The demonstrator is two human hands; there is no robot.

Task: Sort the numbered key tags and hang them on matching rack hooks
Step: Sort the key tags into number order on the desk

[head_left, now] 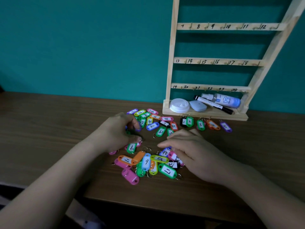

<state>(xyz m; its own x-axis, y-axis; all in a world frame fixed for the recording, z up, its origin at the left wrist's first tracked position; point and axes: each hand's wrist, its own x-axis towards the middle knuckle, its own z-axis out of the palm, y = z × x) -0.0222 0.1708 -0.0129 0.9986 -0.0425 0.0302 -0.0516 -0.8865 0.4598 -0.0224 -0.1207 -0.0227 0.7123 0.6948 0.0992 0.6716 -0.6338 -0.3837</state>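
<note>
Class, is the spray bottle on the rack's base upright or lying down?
Lying down: the spray bottle rests on its side, nozzle leftward.

You face plain teal wall (82, 47), no windows. Your surface (49, 129): dark brown wood grain, far edge meeting wall. Light dim, soft shadows. Below near edge, too dark for you to read floor.
</note>
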